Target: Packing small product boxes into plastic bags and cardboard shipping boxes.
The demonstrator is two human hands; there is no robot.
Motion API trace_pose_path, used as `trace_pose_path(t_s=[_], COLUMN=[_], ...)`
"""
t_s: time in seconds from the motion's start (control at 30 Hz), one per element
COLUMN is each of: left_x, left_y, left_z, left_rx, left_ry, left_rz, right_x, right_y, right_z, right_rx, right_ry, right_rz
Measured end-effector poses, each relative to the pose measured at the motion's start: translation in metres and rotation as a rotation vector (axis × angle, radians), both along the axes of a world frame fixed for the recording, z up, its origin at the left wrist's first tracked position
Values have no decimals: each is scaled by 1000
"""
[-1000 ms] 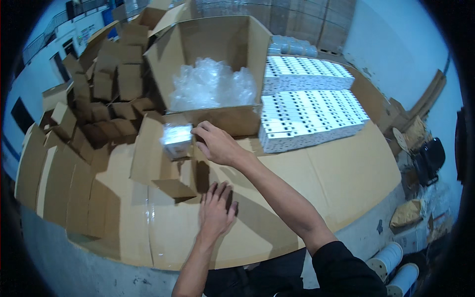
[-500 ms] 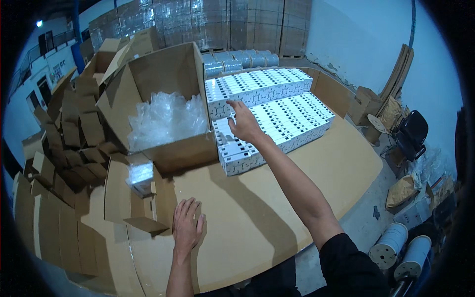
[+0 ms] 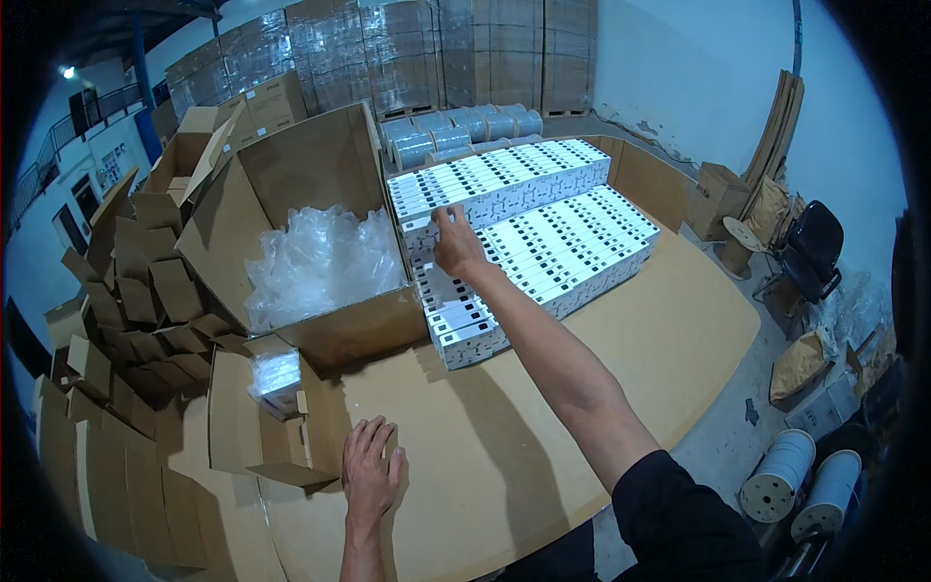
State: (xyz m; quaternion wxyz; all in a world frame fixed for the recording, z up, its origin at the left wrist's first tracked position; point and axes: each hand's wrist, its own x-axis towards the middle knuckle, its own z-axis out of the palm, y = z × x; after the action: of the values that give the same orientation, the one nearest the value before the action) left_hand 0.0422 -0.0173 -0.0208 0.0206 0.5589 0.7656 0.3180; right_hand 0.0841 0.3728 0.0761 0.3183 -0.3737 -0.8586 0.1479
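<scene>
My right hand (image 3: 458, 242) reaches over the white boxes, fingers bent down and closed on a white box (image 3: 419, 236) at the left end of the far row; the fingertips are partly hidden. Long rows of slim white boxes (image 3: 582, 233) with dark square marks stand packed side by side. Flat on the table lies my left hand (image 3: 370, 468), fingers stretched out, holding nothing. Just left of it is a small open carton (image 3: 291, 470) with a clear-wrapped white pack (image 3: 277, 376) inside.
A large open carton (image 3: 359, 328) full of clear plastic bags (image 3: 325, 257) borders the white boxes on the left. Many open brown cartons (image 3: 145, 291) crowd the far left. Spools (image 3: 779, 475), a black chair (image 3: 813, 242) and brown sacks stand on the floor at right, beyond the table edge.
My right hand has come down onto the white boxes, its fingers closing from a spread pose. My left hand stays on the table. The view has shifted slightly.
</scene>
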Motion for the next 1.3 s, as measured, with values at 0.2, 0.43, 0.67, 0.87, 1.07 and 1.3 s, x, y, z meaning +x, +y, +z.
trace_pose_path(t_s=[0.2,0.43,0.67,0.87,1.07,1.3], left_x=[0,1,-4,-14,-16,-26], left_y=[0,-3,3,26,17,9], left_z=[-1,-1,-5,-3,2,-7], left_rx=[15,26,103,262,262,312], left_ry=[-3,-28,-72,-569,-1032,-1148], left_rz=[-4,-10,29,47,-125,-39], right_x=[0,24,79,108,105,95], right_y=[10,-6,-74,-168,-232,-262], right_z=[-14,-14,9,11,-37,-63], right_rx=[-13,146,240,-18,-196,-293], right_ry=[81,185,362,418,361,343], right_rz=[-2,63,86,208,359,472])
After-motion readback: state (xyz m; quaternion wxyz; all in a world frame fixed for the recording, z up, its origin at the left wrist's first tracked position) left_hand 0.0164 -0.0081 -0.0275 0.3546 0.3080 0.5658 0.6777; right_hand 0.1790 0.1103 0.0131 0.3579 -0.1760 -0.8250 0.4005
